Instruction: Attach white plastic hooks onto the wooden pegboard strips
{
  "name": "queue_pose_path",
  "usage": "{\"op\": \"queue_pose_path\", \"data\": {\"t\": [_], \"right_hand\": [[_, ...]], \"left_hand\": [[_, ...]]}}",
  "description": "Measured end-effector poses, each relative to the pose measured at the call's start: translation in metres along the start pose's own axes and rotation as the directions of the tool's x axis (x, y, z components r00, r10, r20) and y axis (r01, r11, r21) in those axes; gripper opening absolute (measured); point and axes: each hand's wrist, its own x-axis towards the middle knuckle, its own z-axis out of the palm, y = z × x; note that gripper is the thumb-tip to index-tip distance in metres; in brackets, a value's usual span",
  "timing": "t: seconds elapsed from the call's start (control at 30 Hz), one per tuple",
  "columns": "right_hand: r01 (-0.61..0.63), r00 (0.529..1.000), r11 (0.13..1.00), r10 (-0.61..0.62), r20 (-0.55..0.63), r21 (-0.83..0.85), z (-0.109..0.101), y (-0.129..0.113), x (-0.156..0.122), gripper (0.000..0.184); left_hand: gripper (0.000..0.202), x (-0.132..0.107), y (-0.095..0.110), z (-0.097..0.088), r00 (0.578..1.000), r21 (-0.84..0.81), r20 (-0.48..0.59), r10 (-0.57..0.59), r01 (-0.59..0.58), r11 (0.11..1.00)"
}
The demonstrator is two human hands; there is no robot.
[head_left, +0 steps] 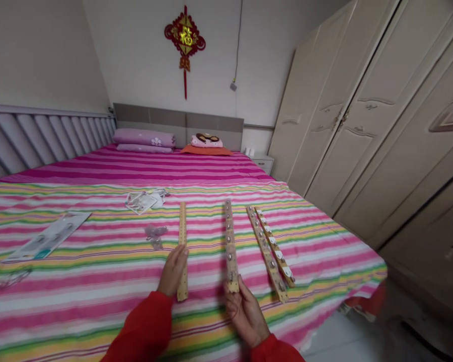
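Note:
My left hand (pixel 173 270) has its fingers closed about a narrow bare wooden strip (pixel 182 229) with rows of small marks or holes. At the near end of another wooden strip (pixel 229 236), my right hand (pixel 246 312) pinches between thumb and fingers. Small shiny metal pieces run along that second strip, too small to name. Two more strips lie to the right on the bed: one with metal pieces (pixel 266 251), the other with white tabs and metal pieces (pixel 276 249). Left of my left hand is a little heap of clear plastic pieces (pixel 156 235).
A long clear packet (pixel 52 236) and a thin loop (pixel 15 276) lie at the left on the striped bedcover (pixel 109 281). Farther back sits a pile of small packets (pixel 145 201). Pillows (pixel 145 138) rest by the headboard; wardrobes (pixel 347 100) stand at the right.

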Motion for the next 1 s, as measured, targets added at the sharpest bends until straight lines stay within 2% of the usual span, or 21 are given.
{"op": "queue_pose_path", "data": {"t": [0.1,0.13,0.23,0.3,0.43,0.53,0.63,0.73,0.9,1.0], "right_hand": [[0.008,0.999,0.998,-0.005,0.051,-0.057,0.024,0.017,0.020,0.015],[0.022,0.998,0.996,-0.016,0.066,-0.086,0.032,0.024,0.026,0.017],[0.077,0.993,0.975,-0.056,0.102,-0.206,0.053,0.043,0.043,0.022],[0.098,0.989,0.953,-0.062,0.132,-0.288,0.064,0.055,0.052,0.025],[0.113,0.980,0.917,-0.040,0.195,-0.383,0.074,0.072,0.068,0.030],[0.105,0.979,0.904,-0.022,0.201,-0.415,0.077,0.080,0.078,0.034],[0.092,0.981,0.886,-0.003,0.193,-0.454,0.079,0.086,0.086,0.035],[0.063,0.985,0.878,0.021,0.170,-0.474,0.081,0.090,0.090,0.035],[0.030,0.986,0.883,0.049,0.157,-0.469,0.082,0.091,0.090,0.032],[0.017,0.986,0.889,0.062,0.158,-0.457,0.081,0.088,0.086,0.032]], "left_hand": [[0.059,-0.025,0.019,0.011,0.986,-0.224,0.102,-0.133,0.153,0.962],[0.062,-0.030,0.024,0.016,0.982,-0.274,0.123,-0.145,0.174,0.946],[0.078,-0.035,0.033,0.025,0.990,-0.389,0.086,-0.110,0.135,0.911],[0.078,-0.030,0.035,0.025,0.996,-0.398,0.021,-0.083,0.084,0.914],[0.064,-0.010,0.034,0.010,0.992,-0.287,-0.109,-0.062,0.029,0.957],[0.047,0.004,0.029,-0.004,0.984,-0.129,-0.175,0.039,-0.062,0.990],[0.039,0.017,0.021,-0.015,0.974,0.018,-0.181,0.139,-0.138,0.990],[0.039,0.029,0.013,-0.023,0.969,0.080,-0.219,0.119,-0.104,0.991],[0.039,0.051,0.006,-0.043,0.960,0.069,-0.268,0.084,-0.067,0.995],[0.039,0.069,0.008,-0.060,0.945,0.190,-0.301,0.127,-0.071,0.979]]}}
